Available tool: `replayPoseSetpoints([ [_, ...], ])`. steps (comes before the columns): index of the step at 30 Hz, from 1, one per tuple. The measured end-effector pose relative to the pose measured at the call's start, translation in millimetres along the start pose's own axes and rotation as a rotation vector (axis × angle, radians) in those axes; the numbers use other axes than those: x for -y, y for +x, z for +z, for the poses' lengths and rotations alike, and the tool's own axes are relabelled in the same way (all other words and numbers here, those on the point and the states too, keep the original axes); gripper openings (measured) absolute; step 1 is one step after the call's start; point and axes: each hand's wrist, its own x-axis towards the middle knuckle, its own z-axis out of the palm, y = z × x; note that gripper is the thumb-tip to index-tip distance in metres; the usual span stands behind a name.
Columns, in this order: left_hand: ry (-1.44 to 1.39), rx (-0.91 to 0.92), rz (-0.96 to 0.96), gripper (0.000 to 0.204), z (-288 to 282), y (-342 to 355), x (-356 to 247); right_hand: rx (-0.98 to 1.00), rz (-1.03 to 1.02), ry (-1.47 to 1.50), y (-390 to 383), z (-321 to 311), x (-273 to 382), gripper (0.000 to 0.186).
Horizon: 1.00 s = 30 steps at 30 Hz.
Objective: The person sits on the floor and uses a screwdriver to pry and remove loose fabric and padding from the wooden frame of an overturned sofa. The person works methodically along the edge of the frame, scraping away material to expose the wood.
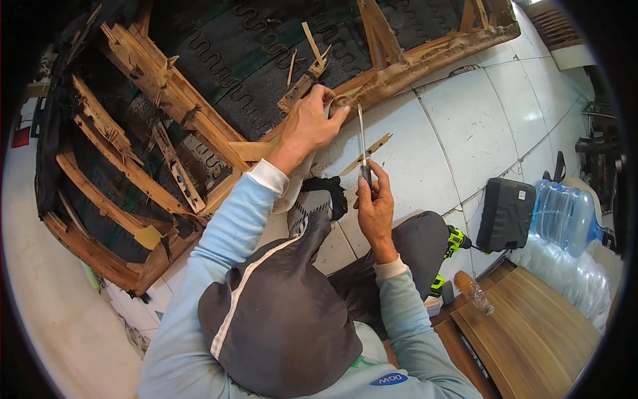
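Observation:
A stripped wooden furniture frame (174, 94) with zigzag springs and dark backing lies across the upper left, with broken, splintered slats. My left hand (309, 126) pinches the tan fabric (342, 101) along the frame's lower rail. My right hand (373, 209) grips the dark handle of a screwdriver (361, 130), whose metal shaft points up toward the rail, its tip near my left fingers; whether it touches is unclear. A wood splinter (379, 145) lies on the floor behind the screwdriver.
Around my bent knees are white floor tiles (478, 126) and a dark cloth scrap (335, 189). At right are a green drill (455, 241), black case (498, 213), large water bottle (561, 216), clear plastic bundle (561, 272) and wooden boards (531, 319). A pale wall (56, 279) borders the left.

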Motion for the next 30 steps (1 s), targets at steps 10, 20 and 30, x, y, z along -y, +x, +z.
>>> replayPoseSetpoints([
  [10, 0.026, 0.243, 0.019, 0.087, 21.7, 20.3, 16.5, -0.013, 0.020, 0.024, -4.5, 9.8, 9.4, 0.044],
  [20, 0.093, 0.280, 0.029, 0.084, 17.1, 22.2, 16.8, -0.050, 0.079, 0.109, -14.5, 29.0, 18.9, 0.045],
  [30, 0.128, 0.295, 0.050, 0.089, 12.6, 21.8, 13.3, -0.065, 0.107, 0.347, -18.2, 44.3, 15.4, 0.049],
])
